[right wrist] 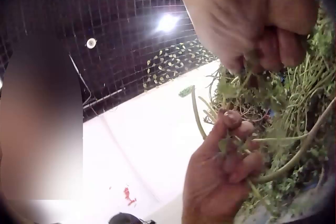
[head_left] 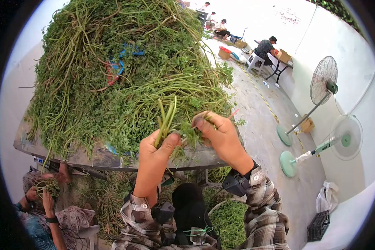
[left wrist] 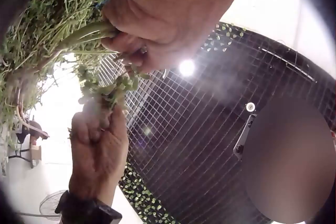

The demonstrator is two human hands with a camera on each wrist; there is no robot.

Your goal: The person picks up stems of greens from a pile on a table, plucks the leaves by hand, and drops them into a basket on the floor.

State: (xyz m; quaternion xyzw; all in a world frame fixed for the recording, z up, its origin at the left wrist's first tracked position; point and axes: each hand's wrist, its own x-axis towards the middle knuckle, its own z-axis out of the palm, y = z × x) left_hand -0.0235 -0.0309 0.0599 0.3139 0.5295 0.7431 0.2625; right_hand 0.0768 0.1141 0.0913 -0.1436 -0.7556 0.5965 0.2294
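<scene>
My left hand [head_left: 155, 154] grips a small bunch of thick green stems [head_left: 167, 118] that stick up above its thumb. Beside it, my right hand [head_left: 223, 135] pinches leafy green sprigs [head_left: 191, 136] between thumb and fingers, and these leaves bridge the gap between the two hands. Both hands are over the near edge of a table [head_left: 71, 157] heaped with leafy greens [head_left: 154, 75]. In the left wrist view, stems [left wrist: 86, 35] poke out from the left fist, with the right hand [left wrist: 100, 153] close below at the leaves. The right wrist view shows the left hand [right wrist: 220, 169] from the palm side.
Blue and red strips [head_left: 116, 68] lie in the heap. Below the table is a tub of cut greens [head_left: 229, 223], near my lap. Another person [head_left: 50, 208] handles greens at lower left. Two fans [head_left: 287, 135] stand at right; farther back, people sit near a wall.
</scene>
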